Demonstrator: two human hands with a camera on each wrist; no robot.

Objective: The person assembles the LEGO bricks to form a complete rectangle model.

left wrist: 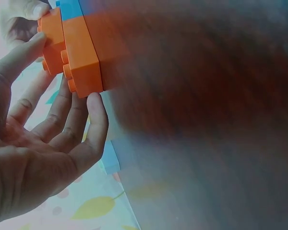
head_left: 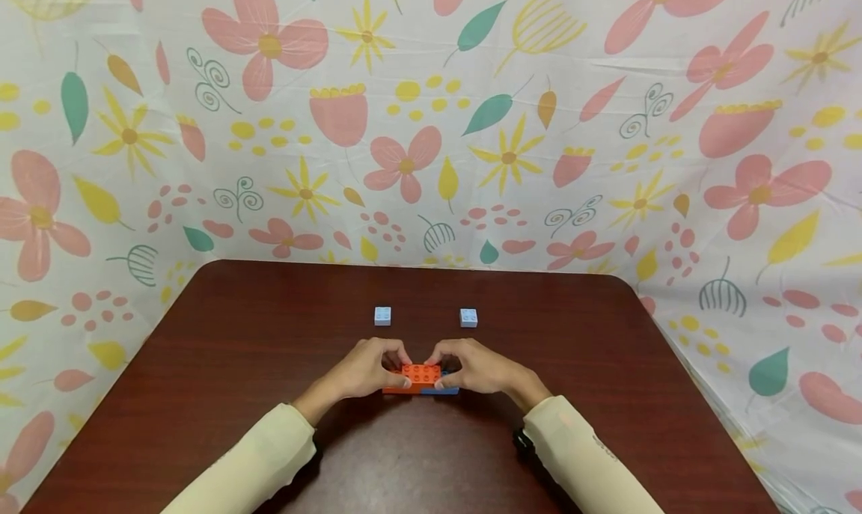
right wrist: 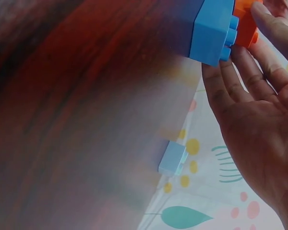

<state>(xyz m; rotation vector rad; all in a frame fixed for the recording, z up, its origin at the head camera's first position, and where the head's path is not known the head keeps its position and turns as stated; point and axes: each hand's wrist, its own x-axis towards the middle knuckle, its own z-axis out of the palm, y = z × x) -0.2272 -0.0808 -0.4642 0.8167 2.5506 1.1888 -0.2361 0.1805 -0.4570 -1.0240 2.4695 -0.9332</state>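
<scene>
An orange toy building brick (head_left: 421,373) sits on top of two bricks lying end to end on the table, bridging their joint. Below it on the left is another orange brick (left wrist: 86,62); on the right is a blue brick (right wrist: 212,33). My left hand (head_left: 364,368) pinches the left end of the upper brick between thumb and fingers, its little fingertip by the lower orange brick's corner. From the other side, my right hand (head_left: 481,366) pinches the upper brick's right end, with its lower fingers behind the blue brick. Whether the upper brick is fully pressed down, I cannot tell.
Two small light-blue bricks stand apart beyond the hands, one on the left (head_left: 382,316) and one on the right (head_left: 468,318). The dark wooden table (head_left: 283,297) ends at a flower-patterned cloth (head_left: 404,230) hanging behind and at the sides.
</scene>
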